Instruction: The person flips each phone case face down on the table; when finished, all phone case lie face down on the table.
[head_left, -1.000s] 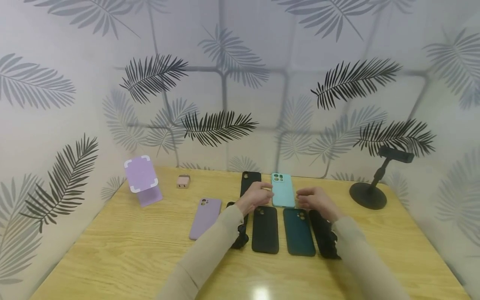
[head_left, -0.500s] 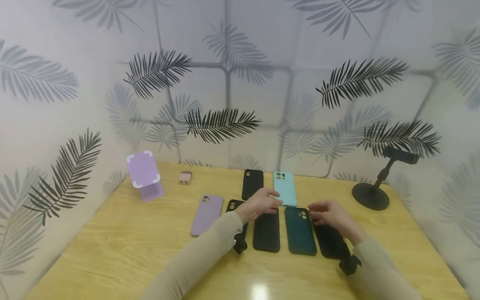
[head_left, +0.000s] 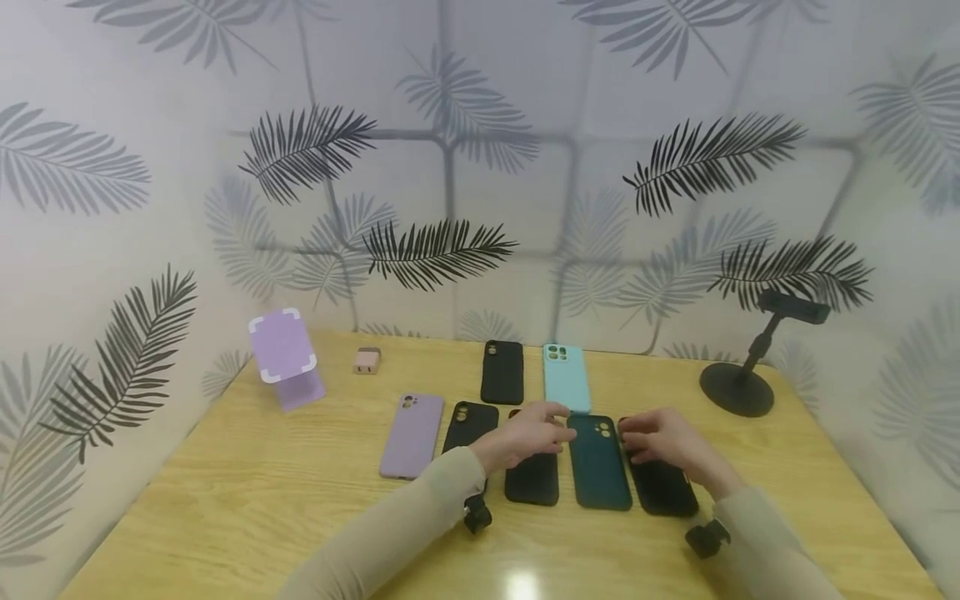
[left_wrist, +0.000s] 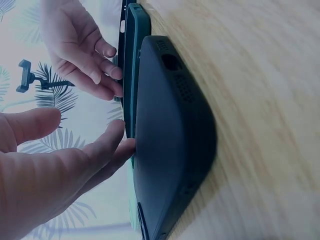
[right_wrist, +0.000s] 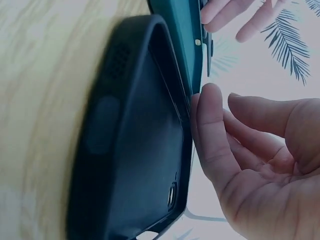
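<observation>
My left hand [head_left: 525, 437] is over a black phone case [head_left: 532, 483] in the front row, its fingers reaching towards a dark teal phone case [head_left: 602, 471]. In the left wrist view that hand's fingers are extended, thumb apart, fingertips by the edges of the black and teal cases. My right hand [head_left: 667, 442] is at the far end of another black phone case [head_left: 666, 492], at the row's right end. The right wrist view shows this case's hollow inside, with relaxed fingers [right_wrist: 212, 125] at its edge; I cannot tell whether they touch it. Nothing is pinched by either hand.
Left of the hands lie a purple phone case [head_left: 412, 437] and a black one [head_left: 470, 425]. Behind are a black case [head_left: 502, 372] and a mint case [head_left: 567, 379]. A purple phone stand [head_left: 285, 350], a pink charger [head_left: 367, 361] and a black stand [head_left: 738, 387] stand farther out.
My left hand has come nearer and slightly right, from beside the mint case to over the front black case. My right hand has moved right and nearer, to the rightmost black case.
</observation>
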